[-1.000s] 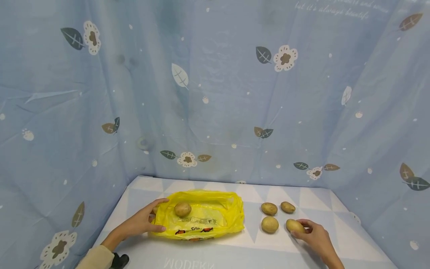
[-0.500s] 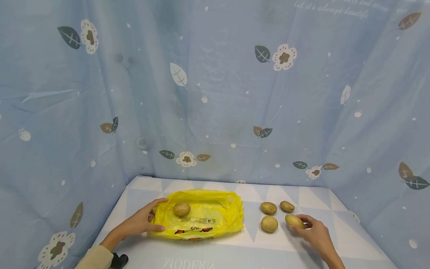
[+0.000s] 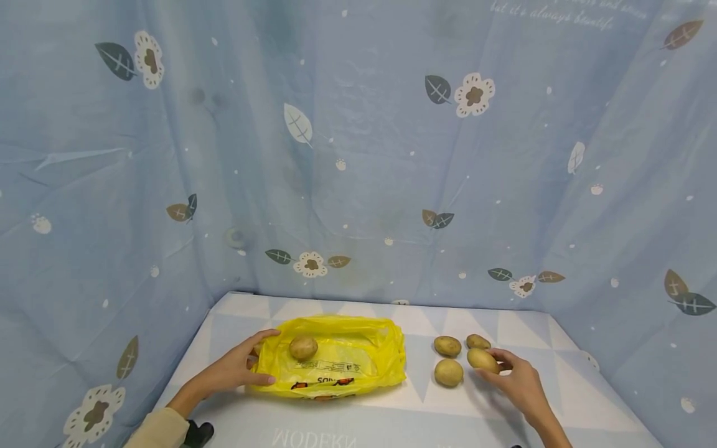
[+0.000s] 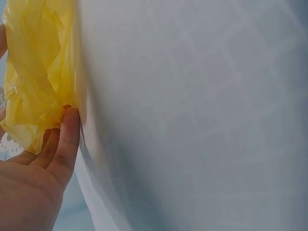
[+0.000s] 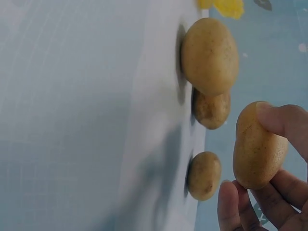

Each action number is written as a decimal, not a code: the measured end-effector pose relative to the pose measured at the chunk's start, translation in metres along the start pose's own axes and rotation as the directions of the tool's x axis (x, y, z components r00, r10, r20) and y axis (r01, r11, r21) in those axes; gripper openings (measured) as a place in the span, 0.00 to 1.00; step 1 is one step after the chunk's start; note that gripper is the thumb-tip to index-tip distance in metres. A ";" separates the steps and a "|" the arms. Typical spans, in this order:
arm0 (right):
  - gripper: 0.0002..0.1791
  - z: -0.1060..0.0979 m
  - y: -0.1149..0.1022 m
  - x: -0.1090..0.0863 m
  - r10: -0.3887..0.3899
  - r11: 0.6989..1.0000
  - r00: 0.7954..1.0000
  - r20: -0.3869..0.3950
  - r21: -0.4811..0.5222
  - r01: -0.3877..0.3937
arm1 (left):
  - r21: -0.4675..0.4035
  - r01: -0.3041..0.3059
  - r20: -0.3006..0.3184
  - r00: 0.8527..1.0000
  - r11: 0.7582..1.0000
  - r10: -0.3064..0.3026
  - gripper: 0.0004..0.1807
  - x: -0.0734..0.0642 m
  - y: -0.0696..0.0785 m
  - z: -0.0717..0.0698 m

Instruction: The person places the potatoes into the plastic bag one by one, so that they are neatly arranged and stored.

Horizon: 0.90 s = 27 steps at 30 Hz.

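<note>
A yellow plastic bag (image 3: pixel 386 361) lies on its side with its mouth spread wide, and one potato (image 3: pixel 304 348) sits inside at its left. My left hand (image 3: pixel 229 371) holds the bag's left end, fingers behind and thumb at the front; in the left wrist view its fingertips touch the crumpled yellow plastic (image 4: pixel 36 82). Over at the right, my right hand (image 3: pixel 520 381) grips a potato (image 5: pixel 257 149) between thumb and fingers, raised off the table. Just left of and behind it rest three more potatoes: one in front (image 3: pixel 449 373), one behind that (image 3: pixel 447 346), and a smaller one (image 3: pixel 478 341).
The table (image 3: pixel 386 423) wears a white and pale blue cloth with triangles and lettering. Blue printed curtains (image 3: pixel 364 155) hang behind it and along both sides. A black object (image 3: pixel 198 434) shows at the left sleeve (image 3: pixel 159 429).
My right hand has lifted its potato from the table and moved it slightly left and away from me. The left hand and the bag stay nearly where they were.
</note>
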State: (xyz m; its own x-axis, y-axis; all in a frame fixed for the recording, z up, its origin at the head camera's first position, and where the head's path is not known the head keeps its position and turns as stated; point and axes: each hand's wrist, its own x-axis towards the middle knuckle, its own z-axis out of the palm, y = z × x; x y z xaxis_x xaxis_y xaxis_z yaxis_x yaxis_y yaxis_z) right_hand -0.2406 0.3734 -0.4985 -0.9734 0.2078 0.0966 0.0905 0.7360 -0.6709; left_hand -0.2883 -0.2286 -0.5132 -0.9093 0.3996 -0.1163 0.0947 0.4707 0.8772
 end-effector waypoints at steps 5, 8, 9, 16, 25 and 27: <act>0.39 0.003 -0.008 -0.001 -0.025 1.000 1.000 -0.007 0.015 0.025 | 0.013 0.002 -0.003 1.000 1.000 -0.002 0.53 0.000 -0.001 0.000; 0.38 0.005 -0.011 -0.002 -0.030 0.999 1.000 -0.006 0.025 0.030 | 0.023 0.008 -0.009 1.000 1.000 -0.008 0.53 0.000 -0.001 0.000; 0.38 0.006 -0.012 -0.001 -0.031 0.999 1.000 -0.004 0.027 0.031 | 0.026 0.011 -0.011 1.000 1.000 -0.011 0.53 0.000 -0.001 0.000; 0.40 0.010 -0.019 0.004 -0.037 0.999 0.999 0.003 0.021 0.037 | 0.033 0.024 -0.018 1.000 0.999 -0.024 0.53 -0.001 0.001 0.000; 0.34 0.018 -0.028 0.007 -0.092 0.994 0.996 -0.012 0.053 0.093 | 0.030 0.023 -0.015 1.000 0.999 -0.022 0.53 0.001 0.001 0.001; 0.33 0.020 -0.029 0.007 -0.101 0.993 0.995 -0.014 0.059 0.102 | 0.028 0.021 -0.013 1.000 0.999 -0.021 0.53 0.001 0.000 0.001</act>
State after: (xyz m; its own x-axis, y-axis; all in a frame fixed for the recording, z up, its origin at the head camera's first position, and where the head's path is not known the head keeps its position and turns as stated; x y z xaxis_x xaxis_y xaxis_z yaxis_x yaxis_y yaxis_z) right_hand -0.2544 0.3405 -0.4925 -0.9746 0.1407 0.1741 -0.0218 0.7143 -0.6995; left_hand -0.2883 -0.2271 -0.5136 -0.9162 0.3797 -0.1283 0.0871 0.5011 0.8610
